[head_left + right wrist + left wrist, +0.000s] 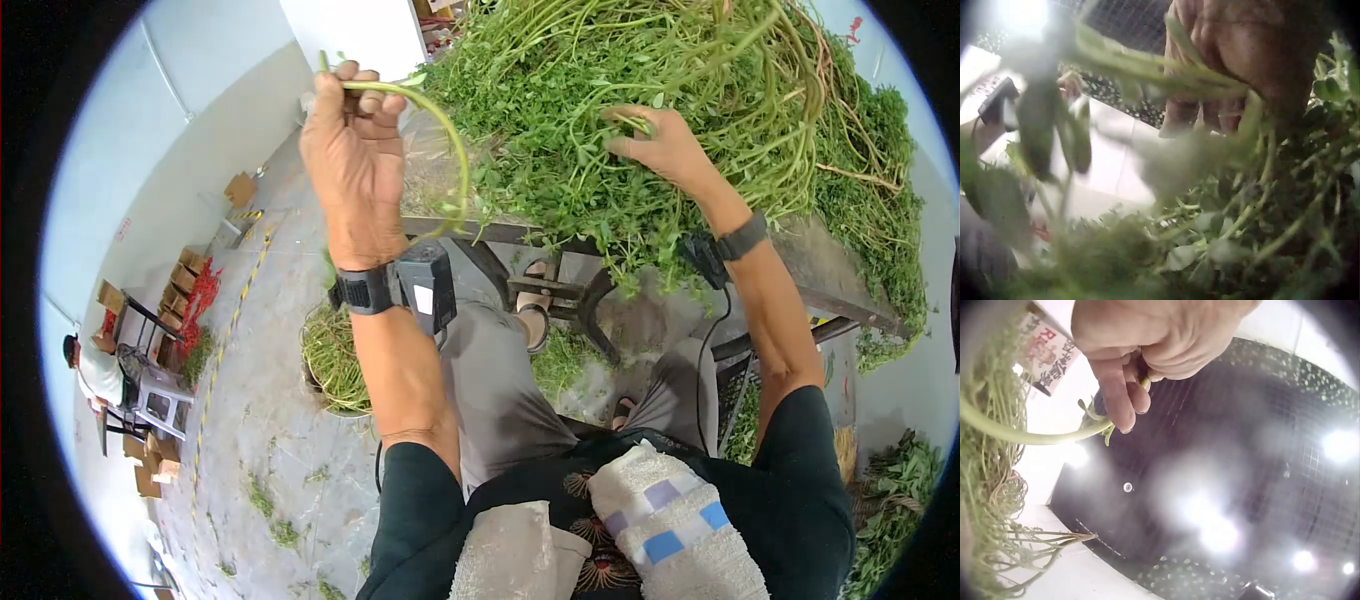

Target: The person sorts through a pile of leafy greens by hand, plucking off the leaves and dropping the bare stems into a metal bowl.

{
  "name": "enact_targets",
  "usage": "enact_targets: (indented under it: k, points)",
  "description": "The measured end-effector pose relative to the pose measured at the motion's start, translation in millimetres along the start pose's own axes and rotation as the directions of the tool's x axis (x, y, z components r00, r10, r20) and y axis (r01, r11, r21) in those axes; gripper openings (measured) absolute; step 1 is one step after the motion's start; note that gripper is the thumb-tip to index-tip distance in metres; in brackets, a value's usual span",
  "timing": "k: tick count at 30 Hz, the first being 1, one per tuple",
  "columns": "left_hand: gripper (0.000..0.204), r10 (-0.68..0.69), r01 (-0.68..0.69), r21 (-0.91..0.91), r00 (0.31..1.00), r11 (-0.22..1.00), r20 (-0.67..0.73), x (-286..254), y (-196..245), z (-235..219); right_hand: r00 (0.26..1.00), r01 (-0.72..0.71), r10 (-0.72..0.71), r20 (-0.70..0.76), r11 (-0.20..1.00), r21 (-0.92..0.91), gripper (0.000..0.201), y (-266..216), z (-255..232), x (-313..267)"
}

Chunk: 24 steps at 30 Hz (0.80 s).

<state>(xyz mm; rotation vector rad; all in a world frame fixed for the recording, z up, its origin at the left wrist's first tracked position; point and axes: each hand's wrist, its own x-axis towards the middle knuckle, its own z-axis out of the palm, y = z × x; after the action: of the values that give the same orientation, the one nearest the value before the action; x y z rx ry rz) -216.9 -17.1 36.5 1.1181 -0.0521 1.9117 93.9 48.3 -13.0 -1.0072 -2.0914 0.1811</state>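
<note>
Raised at the upper left of the head view, the left hand [358, 165] pinches a thick green stem [455, 140] that arcs down toward the table edge. The left wrist view shows that hand [1147, 337] with curled fingers round the pale stem [1022, 434]. Over the pile of leafy greens [540, 110], the right hand [660, 150] holds a short piece of green stem between thumb and fingers. Leaves and stems [1210, 81] partly cover the right hand [1241, 56] in the right wrist view, and its fingertips are partly hidden there.
The pile covers much of the table, whose front edge [510, 232] runs above the knees. A container of stems [340, 360] stands on the floor at left. Farther left are cardboard boxes [185, 275] and a seated person [100, 375]. More greens [900, 490] lie at lower right.
</note>
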Motion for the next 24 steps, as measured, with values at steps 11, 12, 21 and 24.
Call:
enact_targets:
  k: [11, 12, 21, 24]
  points:
    - [0.021, -0.336, 0.312, -0.289, 0.941, 0.905, -0.038, -25, -66, 20, 0.833, -0.115, 0.064, -0.550, 0.992, -0.058, 0.045, -78, -74, -88]
    - [0.021, -0.366, 0.347, -0.290, 0.931, 0.892, -0.011, -29, -73, 17, 0.733, -0.225, 0.052, -0.679, 0.959, -0.170, 0.047, -64, -92, -104]
    - [0.019, -0.440, 0.434, -0.076, 0.892, 0.898, -0.105, -55, -110, 9, 0.820, -0.316, 0.025, -0.572, 0.853, -0.416, 0.060, 17, -133, -61]
    - [0.019, -0.471, 0.463, -0.087, 0.866, 0.882, -0.167, -56, -119, 10, 0.823, -0.108, -0.163, -0.544, 0.895, -0.432, 0.048, -16, -128, -25]
